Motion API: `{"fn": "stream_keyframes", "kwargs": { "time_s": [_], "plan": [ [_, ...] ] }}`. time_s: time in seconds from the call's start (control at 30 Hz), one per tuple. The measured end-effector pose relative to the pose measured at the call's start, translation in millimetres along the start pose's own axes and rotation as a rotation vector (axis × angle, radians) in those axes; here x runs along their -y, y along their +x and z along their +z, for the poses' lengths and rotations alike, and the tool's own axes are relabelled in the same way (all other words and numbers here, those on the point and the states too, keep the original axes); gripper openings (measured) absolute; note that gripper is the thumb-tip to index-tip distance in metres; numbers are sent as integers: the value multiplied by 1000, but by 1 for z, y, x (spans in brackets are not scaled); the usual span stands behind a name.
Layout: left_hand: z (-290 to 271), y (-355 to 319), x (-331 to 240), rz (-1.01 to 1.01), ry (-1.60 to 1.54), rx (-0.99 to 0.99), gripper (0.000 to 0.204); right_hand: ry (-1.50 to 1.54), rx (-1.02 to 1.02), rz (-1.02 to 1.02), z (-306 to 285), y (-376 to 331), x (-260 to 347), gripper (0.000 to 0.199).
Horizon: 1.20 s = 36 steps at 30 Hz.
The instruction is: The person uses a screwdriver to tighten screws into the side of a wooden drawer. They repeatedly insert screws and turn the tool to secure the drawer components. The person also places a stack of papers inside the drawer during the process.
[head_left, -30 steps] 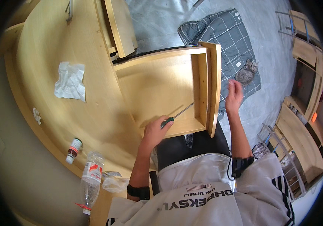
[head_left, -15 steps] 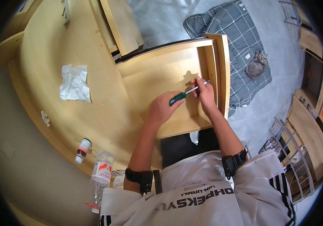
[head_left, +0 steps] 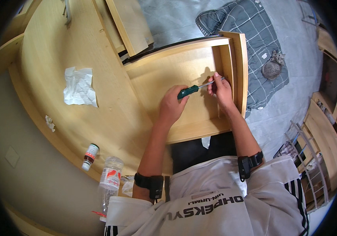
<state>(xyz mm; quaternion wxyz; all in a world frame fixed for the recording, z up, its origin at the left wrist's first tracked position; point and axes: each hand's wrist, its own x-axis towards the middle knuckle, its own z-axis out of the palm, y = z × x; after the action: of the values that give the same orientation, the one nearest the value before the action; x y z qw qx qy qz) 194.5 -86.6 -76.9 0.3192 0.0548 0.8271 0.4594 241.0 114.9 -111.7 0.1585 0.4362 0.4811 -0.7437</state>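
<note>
A pale wooden drawer (head_left: 184,133) lies open in front of me, pulled out from a curved wooden desk (head_left: 50,51). My left hand (head_left: 171,105) grips the dark green handle of a screwdriver (head_left: 188,91) over the drawer's floor. Its metal shaft points right toward the drawer's inner right wall. My right hand (head_left: 220,87) pinches the shaft near its tip, close against that wall. The tip itself is hidden by my fingers.
On the desk lie a crumpled white tissue (head_left: 79,86), a small white scrap (head_left: 50,123), a small bottle (head_left: 90,156) and a clear plastic bottle (head_left: 109,181). A wooden board (head_left: 131,23) leans behind the drawer. A cat (head_left: 271,69) rests on a grey checked mat (head_left: 251,43) on the floor.
My right hand came in from outside the drawer's right side and took hold of the screwdriver shaft. My left hand lifted the screwdriver further into the drawer toward the right wall.
</note>
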Motion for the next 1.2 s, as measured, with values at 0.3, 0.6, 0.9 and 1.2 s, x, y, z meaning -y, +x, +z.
{"fn": "stream_keyframes", "kwargs": {
  "time_s": [0.3, 0.6, 0.9, 1.2],
  "plan": [
    [-3, 11, -5, 44, -47, -76, 28, 80, -233, -61, 14, 0, -8, 44],
    [0, 9, -5, 29, -55, -95, 27, 42, -210, -67, 14, -1, -5, 45],
    [1, 9, -2, 58, -10, -131, 28, 63, -231, -105, 16, 3, -9, 47],
    [0, 10, -3, 54, -10, -130, 28, 85, -240, -100, 16, 1, -9, 47]
  ]
}}
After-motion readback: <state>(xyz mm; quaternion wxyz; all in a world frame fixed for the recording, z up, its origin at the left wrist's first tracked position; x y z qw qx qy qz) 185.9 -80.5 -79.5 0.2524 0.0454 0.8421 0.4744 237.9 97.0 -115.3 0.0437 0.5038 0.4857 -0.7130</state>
